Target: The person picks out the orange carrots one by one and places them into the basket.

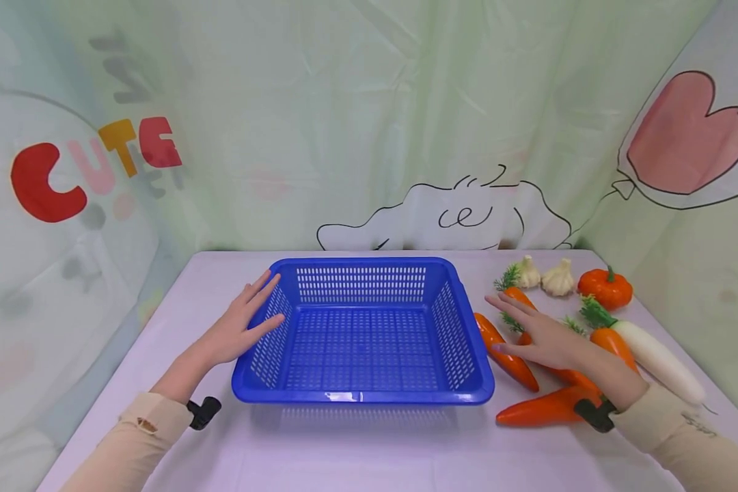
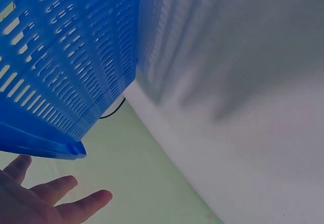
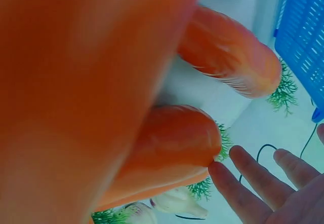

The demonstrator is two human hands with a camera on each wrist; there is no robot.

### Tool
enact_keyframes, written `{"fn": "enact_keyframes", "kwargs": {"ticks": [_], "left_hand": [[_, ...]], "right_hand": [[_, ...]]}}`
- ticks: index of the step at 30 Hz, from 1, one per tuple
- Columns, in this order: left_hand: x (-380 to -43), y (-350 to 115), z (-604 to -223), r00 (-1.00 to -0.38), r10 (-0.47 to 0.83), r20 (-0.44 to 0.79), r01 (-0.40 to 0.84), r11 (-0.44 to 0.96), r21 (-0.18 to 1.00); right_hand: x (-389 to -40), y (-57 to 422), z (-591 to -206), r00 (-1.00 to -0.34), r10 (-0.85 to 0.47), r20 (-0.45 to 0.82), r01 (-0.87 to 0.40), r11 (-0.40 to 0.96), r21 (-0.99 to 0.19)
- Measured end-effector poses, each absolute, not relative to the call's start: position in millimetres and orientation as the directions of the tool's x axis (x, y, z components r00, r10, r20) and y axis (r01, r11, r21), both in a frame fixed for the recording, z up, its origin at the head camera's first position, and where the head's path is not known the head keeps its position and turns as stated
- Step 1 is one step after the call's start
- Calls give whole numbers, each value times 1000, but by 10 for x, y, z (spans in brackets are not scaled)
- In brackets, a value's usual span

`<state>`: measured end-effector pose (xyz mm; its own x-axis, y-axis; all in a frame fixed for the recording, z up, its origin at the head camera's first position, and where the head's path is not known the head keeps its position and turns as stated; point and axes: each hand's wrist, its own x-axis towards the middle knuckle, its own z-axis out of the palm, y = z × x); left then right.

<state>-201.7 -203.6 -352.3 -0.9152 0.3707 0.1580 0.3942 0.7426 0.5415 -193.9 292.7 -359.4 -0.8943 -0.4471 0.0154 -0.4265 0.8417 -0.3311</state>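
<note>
A blue plastic basket (image 1: 363, 396) with slotted walls stands in the middle of the table. My left hand (image 1: 246, 326) is held at its left rim, fingers spread and straight, gripping nothing. In the left wrist view, those fingertips (image 2: 93, 203) lie just beyond the basket's rim (image 2: 45, 150); contact cannot be told. To the basket's right, my right hand (image 1: 544, 336) hovers over several orange carrots (image 1: 510, 362) with green tops, its fingers extended and holding nothing. In the right wrist view, one fingertip overlaps the end of a carrot (image 3: 177, 143); whether they touch is unclear.
Behind the carrots sit two garlic bulbs (image 1: 558, 279) and a small orange pumpkin (image 1: 605, 290). A white radish (image 1: 658, 362) with a green top lies along the right side. Printed curtains (image 1: 270, 137) hang around the pale table (image 1: 369, 458).
</note>
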Motion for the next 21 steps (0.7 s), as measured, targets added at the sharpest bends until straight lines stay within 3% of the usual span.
{"fn": "enact_keyframes", "kwargs": {"ticks": [21], "left_hand": [[-2116, -2005, -3703, -922, 363, 137, 361, 672, 647]], "right_hand": [[-1945, 2876, -3676, -908, -418, 3, -395, 857, -331]]}}
